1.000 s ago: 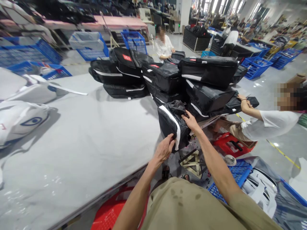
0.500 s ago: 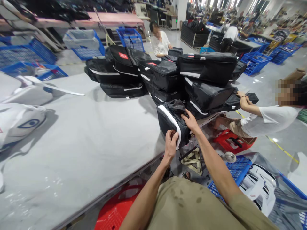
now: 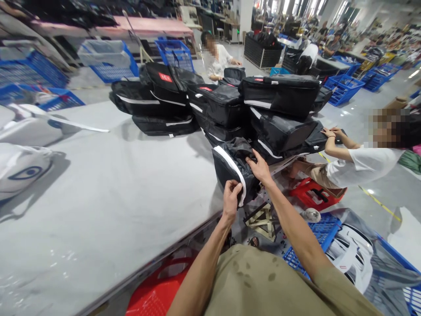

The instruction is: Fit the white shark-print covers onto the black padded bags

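Now, one black bag, left hand pinching its white stripe, right hand gripping its top.

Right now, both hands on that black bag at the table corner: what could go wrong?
1. The black bag overhangs the table edge, gripped by the left hand and right hand; a loose grip could drop it.
2. The stacked bags lean close behind; tugging might topple them toward the seated person.

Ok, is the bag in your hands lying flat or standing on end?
On end: the bag stands at the table edge, white stripe running top to bottom, left hand at its lower edge, right hand on its side.
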`<action>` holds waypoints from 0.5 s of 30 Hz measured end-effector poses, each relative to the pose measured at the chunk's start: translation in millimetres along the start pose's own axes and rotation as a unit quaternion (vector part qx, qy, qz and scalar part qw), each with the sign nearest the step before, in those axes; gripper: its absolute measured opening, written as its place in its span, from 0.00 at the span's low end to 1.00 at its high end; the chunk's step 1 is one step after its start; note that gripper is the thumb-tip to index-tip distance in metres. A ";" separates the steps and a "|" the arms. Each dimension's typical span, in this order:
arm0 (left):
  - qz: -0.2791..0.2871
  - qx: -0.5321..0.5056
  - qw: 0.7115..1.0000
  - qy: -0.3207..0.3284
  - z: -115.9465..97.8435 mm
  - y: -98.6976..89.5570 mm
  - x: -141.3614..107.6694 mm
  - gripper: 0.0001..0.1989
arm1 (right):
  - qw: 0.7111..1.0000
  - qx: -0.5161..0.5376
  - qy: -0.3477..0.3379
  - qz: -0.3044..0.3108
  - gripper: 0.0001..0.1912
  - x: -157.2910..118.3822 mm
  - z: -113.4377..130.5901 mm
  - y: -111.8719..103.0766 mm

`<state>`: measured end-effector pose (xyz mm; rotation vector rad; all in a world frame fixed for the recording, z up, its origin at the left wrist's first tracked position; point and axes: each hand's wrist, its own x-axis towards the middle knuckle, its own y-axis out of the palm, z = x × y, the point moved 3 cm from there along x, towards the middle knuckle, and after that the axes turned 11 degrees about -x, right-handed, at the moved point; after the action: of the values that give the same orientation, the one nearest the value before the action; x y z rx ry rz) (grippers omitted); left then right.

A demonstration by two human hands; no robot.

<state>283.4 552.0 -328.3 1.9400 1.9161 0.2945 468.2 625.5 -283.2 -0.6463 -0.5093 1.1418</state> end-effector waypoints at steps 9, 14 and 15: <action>-0.051 0.016 0.997 -0.054 -5.2 5.4 -0.2 0.16 | 0.996 -0.089 -0.007 -0.010 0.37 -10.7 15.5 -14.9; 0.057 0.105 0.991 0.059 -24.6 -2.4 1.8 0.16 | 0.991 -0.130 -0.025 0.005 0.37 -14.0 26.8 -20.3; 0.087 0.130 0.985 0.074 -27.7 -5.7 2.1 0.16 | 0.991 -0.135 -0.024 0.006 0.36 -14.6 27.7 -20.3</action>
<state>266.7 557.7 -306.0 2.3237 1.9617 0.2532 458.1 612.1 -249.9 -0.8565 -0.7096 1.1108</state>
